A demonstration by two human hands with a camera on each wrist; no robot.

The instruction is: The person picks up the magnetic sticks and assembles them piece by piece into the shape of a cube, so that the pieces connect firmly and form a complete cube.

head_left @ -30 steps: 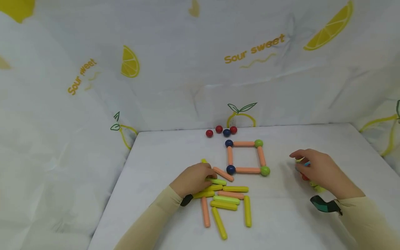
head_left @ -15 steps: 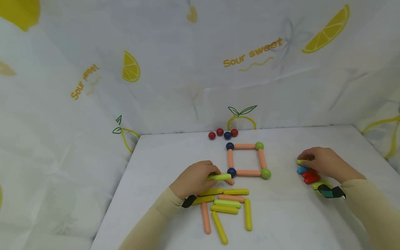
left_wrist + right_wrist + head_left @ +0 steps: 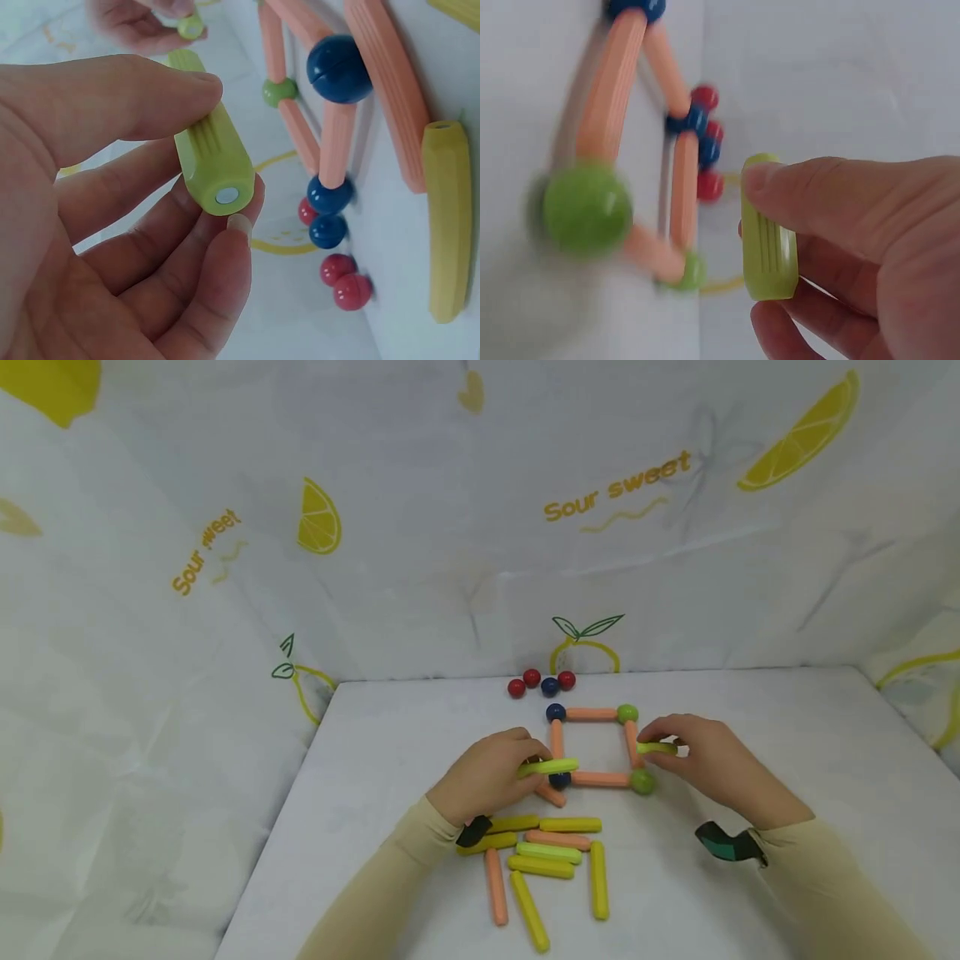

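Note:
My left hand pinches a lime-green magnetic rod between thumb and fingers, held over the near-left corner of a square; a silvery disc shows in the rod's end. With thumb and fingers, my right hand grips a shorter lime-green magnetic rod at the square's right side. The square lies on the table, made of orange rods joined by two dark blue balls at left and two green balls at right. Another orange rod lies partly hidden under my left hand.
Several yellow rods, orange rods and a lime rod lie loose in front of the square. Behind it sit red balls and a blue ball, close to the lemon-print backdrop.
My left hand has lifted the lime rod from the pile and moved it toward the square. The right hand has picked up the short lime rod and carried it left to the square.

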